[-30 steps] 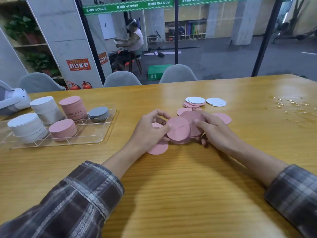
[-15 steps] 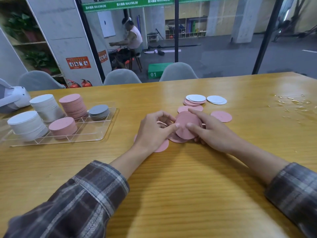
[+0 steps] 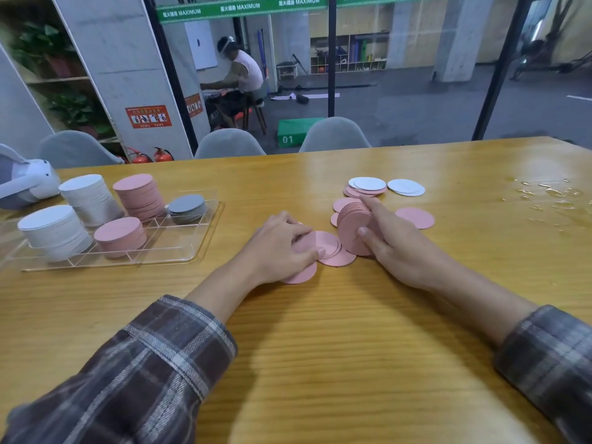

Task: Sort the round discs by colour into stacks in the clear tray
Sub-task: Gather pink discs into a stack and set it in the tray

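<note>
Right hand (image 3: 397,248) has stood pink stack (image 3: 352,227) upright.

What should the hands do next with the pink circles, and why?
Probably the left hand should lift the loose pink discs it pinches and add them to the pink bundle that the right hand holds on edge. Those few lie flat on the table, beside the bundle, and pink stacks already stand in the clear tray.
</note>
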The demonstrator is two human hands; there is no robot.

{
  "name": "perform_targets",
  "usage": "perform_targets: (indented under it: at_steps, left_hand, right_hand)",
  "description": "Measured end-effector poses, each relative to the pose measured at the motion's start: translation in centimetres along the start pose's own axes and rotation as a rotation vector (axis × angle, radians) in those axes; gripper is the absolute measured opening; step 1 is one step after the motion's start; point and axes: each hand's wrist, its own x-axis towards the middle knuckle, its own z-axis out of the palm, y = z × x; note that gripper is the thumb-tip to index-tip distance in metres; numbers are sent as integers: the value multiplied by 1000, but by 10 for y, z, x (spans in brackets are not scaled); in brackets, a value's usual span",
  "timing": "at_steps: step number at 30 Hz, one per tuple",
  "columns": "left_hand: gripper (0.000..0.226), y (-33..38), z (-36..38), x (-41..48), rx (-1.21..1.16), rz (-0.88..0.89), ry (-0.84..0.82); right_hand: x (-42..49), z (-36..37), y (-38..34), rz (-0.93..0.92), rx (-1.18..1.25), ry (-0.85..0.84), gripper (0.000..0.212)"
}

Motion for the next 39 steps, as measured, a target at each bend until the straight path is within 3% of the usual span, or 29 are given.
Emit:
perform_targets:
  at_steps: [8, 17, 26, 39]
  left_hand:
    - [52, 1, -4, -3, -117, 39, 117]
    - [63, 4, -5, -4, -160, 175, 174]
    - [12, 13, -8, -4, -406, 154, 268]
    - [6, 19, -11, -7, -676, 92, 129]
  right_hand:
    - [4, -4, 7, 74, 86, 82, 54]
    - [2, -6, 6, 120, 105, 89, 55]
    - [-2, -8, 0, 97, 133, 79, 53]
    - [-1, -8, 1, 139, 181, 100, 49]
